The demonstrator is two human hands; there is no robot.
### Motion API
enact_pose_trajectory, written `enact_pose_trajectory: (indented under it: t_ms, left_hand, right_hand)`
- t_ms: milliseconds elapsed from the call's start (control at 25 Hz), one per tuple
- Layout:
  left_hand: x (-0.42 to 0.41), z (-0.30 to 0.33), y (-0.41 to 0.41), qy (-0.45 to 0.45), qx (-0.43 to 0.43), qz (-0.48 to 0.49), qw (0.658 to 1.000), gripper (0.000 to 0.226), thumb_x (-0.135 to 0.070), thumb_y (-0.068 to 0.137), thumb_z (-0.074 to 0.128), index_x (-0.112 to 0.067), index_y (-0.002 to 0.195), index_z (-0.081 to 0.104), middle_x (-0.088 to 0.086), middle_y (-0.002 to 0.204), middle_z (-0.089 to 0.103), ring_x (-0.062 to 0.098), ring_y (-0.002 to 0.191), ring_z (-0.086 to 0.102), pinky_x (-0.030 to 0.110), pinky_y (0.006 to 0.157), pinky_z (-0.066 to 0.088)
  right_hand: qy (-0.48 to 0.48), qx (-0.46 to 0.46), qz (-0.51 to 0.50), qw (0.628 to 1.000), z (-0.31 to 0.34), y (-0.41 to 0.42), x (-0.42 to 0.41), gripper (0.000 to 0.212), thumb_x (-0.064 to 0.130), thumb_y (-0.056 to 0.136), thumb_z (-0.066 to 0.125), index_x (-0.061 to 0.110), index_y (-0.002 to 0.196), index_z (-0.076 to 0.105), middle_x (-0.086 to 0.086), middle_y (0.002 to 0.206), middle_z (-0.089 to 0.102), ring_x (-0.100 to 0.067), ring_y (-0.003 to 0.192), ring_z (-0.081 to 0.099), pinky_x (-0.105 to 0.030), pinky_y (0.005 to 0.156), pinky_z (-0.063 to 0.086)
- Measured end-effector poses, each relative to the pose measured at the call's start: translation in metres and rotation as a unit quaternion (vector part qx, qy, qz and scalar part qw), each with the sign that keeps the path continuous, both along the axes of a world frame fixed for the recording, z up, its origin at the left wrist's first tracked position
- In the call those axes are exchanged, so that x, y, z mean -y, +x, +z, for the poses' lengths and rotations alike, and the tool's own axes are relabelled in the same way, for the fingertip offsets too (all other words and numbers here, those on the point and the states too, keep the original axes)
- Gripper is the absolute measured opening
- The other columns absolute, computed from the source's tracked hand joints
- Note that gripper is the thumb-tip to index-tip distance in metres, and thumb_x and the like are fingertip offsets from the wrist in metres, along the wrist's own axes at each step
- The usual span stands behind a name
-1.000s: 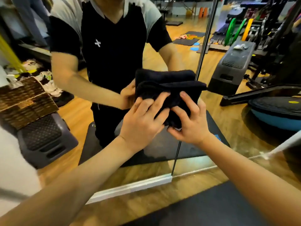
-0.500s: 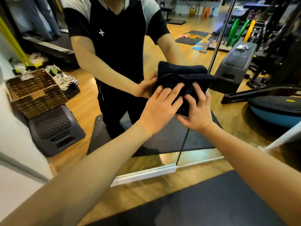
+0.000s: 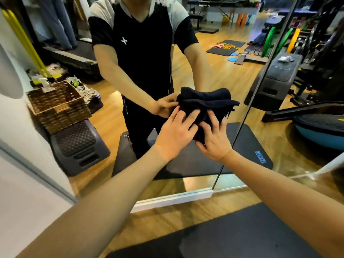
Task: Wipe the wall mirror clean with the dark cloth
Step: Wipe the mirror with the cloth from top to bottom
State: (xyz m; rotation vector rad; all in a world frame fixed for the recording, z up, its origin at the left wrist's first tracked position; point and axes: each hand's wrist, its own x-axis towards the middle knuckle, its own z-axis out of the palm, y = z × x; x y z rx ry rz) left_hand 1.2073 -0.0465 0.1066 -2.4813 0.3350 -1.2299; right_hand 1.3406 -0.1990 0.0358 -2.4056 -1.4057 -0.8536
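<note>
The dark cloth [image 3: 204, 116] is held bunched against the wall mirror [image 3: 242, 75], just left of the vertical seam between two panes. It is pressed there by both hands: the left hand [image 3: 175, 133] lies with fingers spread over the fabric, and the right hand [image 3: 214, 140] has its fingers curled into the folds, apparently gripping them, though the thumb is hidden. The wiping step is judged to be in hand, with much glass left to cover. For the next move, even pressure and a sweep across the pane would be called for. Beyond, a wooden floor [image 3: 167, 215] and a black mat [image 3: 242, 229] are seen near; a wicker basket [image 3: 57, 105] is reflected at left.
</note>
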Motion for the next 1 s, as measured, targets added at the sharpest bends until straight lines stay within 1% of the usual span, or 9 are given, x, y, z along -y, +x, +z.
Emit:
enact_pose_trajectory:
  t_ms: [80, 120, 240, 360, 480, 640, 800, 920, 1000]
  left_hand:
    - [-0.021, 0.000, -0.020, 0.005, -0.002, 0.014, 1.000, 0.030, -0.003, 0.102, 0.047, -0.010, 0.096, 0.075, 0.015, 0.133, 0.064, 0.035, 0.092, 0.063, 0.053, 0.109, 0.043]
    - [-0.033, 0.001, -0.032, 0.008, -0.005, 0.024, 1.000, 0.027, -0.004, 0.101, 0.049, -0.010, 0.096, 0.075, 0.016, 0.132, 0.064, 0.035, 0.092, 0.063, 0.054, 0.109, 0.043]
    - [-0.074, 0.006, -0.078, 0.004, -0.011, 0.057, 0.998, 0.023, -0.004, 0.100, 0.054, -0.009, 0.097, 0.076, 0.015, 0.132, 0.064, 0.034, 0.090, 0.061, 0.055, 0.111, 0.041]
    - [-0.122, 0.010, -0.133, 0.019, -0.039, 0.106, 0.993, 0.024, -0.005, 0.100, 0.051, -0.010, 0.101, 0.075, 0.017, 0.135, 0.061, 0.035, 0.089, 0.058, 0.056, 0.115, 0.035]
    - [-0.173, 0.013, -0.184, 0.026, -0.041, 0.136, 0.989, 0.013, -0.010, 0.097, 0.063, -0.011, 0.102, 0.075, 0.017, 0.135, 0.061, 0.037, 0.094, 0.055, 0.056, 0.118, 0.028]
    - [-0.241, 0.017, -0.243, 0.036, -0.066, 0.168, 0.983, 0.016, -0.012, 0.098, 0.064, -0.013, 0.107, 0.077, 0.017, 0.138, 0.059, 0.038, 0.100, 0.055, 0.060, 0.117, 0.031]
    - [-0.299, 0.021, -0.297, 0.040, -0.086, 0.190, 0.977, 0.019, -0.014, 0.096, 0.066, -0.013, 0.114, 0.075, 0.018, 0.141, 0.057, 0.043, 0.107, 0.056, 0.063, 0.116, 0.031]
    - [-0.335, 0.024, -0.329, 0.036, -0.084, 0.195, 0.977, 0.017, -0.013, 0.097, 0.065, -0.011, 0.112, 0.074, 0.019, 0.139, 0.058, 0.046, 0.096, 0.058, 0.065, 0.110, 0.034]
    - [-0.346, 0.023, -0.336, 0.032, -0.080, 0.195, 0.977, 0.017, -0.016, 0.100, 0.061, -0.010, 0.108, 0.075, 0.020, 0.137, 0.059, 0.048, 0.095, 0.057, 0.064, 0.107, 0.037]
  right_hand:
    - [-0.031, -0.028, -0.014, 0.999, -0.006, -0.017, -0.030, 0.063, 0.058, 0.099, 0.035, 0.014, 0.144, 0.031, -0.027, 0.152, 0.045, -0.059, 0.143, 0.030, -0.079, 0.112, 0.006]
    - [-0.021, -0.025, -0.012, 0.999, -0.007, -0.028, -0.045, 0.061, 0.056, 0.099, 0.038, 0.014, 0.143, 0.033, -0.026, 0.153, 0.044, -0.059, 0.142, 0.030, -0.080, 0.112, 0.005]
    - [0.076, 0.024, 0.045, 0.996, 0.004, -0.072, -0.095, 0.056, 0.049, 0.088, 0.052, 0.015, 0.131, 0.042, -0.015, 0.160, 0.019, -0.049, 0.137, 0.026, -0.073, 0.115, -0.002]
    - [0.098, 0.059, 0.083, 0.990, 0.012, -0.120, -0.147, 0.060, 0.052, 0.081, 0.060, 0.018, 0.128, 0.045, -0.008, 0.160, 0.004, -0.045, 0.131, 0.026, -0.070, 0.114, 0.002]
    - [0.087, 0.072, 0.086, 0.990, 0.014, -0.166, -0.203, 0.073, 0.054, 0.071, 0.071, 0.022, 0.131, 0.045, -0.007, 0.161, 0.004, -0.044, 0.131, 0.026, -0.069, 0.113, 0.000]
    - [0.101, 0.071, 0.067, 0.990, 0.023, -0.232, -0.274, 0.087, 0.055, 0.059, 0.087, 0.026, 0.129, 0.043, -0.007, 0.158, 0.021, -0.044, 0.127, 0.031, -0.074, 0.106, 0.012]
    - [0.102, 0.048, 0.055, 0.992, 0.031, -0.290, -0.332, 0.092, 0.058, 0.056, 0.090, 0.028, 0.129, 0.042, -0.006, 0.155, 0.027, -0.045, 0.125, 0.033, -0.079, 0.103, 0.028]
    - [0.104, 0.048, 0.071, 0.991, 0.027, -0.324, -0.369, 0.089, 0.059, 0.067, 0.083, 0.026, 0.136, 0.039, -0.006, 0.158, 0.022, -0.045, 0.129, 0.031, -0.078, 0.104, 0.023]
    - [0.109, 0.055, 0.060, 0.991, 0.022, -0.332, -0.384, 0.086, 0.061, 0.073, 0.076, 0.027, 0.140, 0.036, -0.005, 0.160, 0.018, -0.045, 0.131, 0.028, -0.080, 0.108, 0.015]
